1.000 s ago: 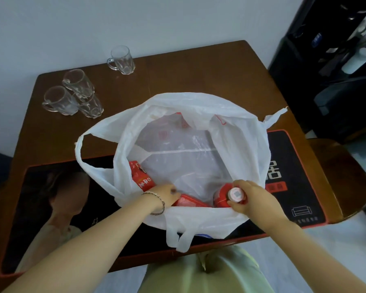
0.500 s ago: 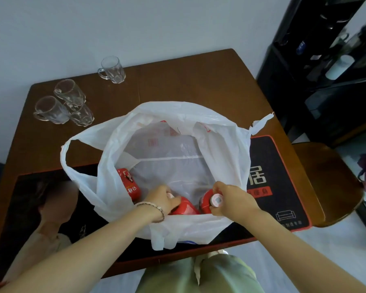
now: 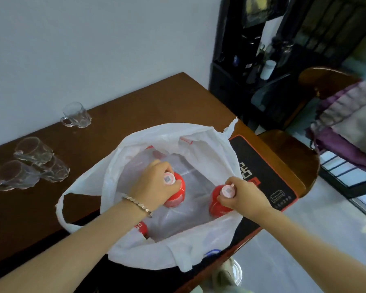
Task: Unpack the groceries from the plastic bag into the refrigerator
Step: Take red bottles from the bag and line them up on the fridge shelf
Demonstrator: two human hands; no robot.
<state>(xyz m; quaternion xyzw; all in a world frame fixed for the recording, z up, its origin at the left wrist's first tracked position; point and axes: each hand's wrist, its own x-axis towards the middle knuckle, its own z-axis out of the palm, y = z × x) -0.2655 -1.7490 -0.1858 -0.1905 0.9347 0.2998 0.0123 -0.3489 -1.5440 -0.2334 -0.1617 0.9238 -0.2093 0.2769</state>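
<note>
A: Where are the red bottles?

B: Inside the white plastic bag [image 3: 199, 132], standing up. The left hand [image 3: 154, 187] curls its fingers round the top of one red bottle [image 3: 178, 197], near the middle of the bag. The right hand [image 3: 245, 197] pinches the pale cap of the other red bottle [image 3: 217, 205], by the bag's right side.

A: Is anything else in the bag?

B: Yes. A third red pack [image 3: 142, 228] peeks out at the bag's near edge, under the left arm.

A: What is in the way?

B: The bag's floppy sides stand up all around the bottles.

A: What is under the bag?

B: A brown table [image 3: 146, 102], and a black mat [image 3: 270, 187] that sticks out on the bag's right.

A: And around it?

B: Left of the bag, three glass mugs [image 3: 36, 163] sit in a bunch. One more mug [image 3: 77, 115] stands behind the bag, to the left. Right of the bag is a wooden chair [image 3: 292, 153]. Farther right of the bag are a black shelf [image 3: 230, 81] and a purple cloth [image 3: 342, 144].
</note>
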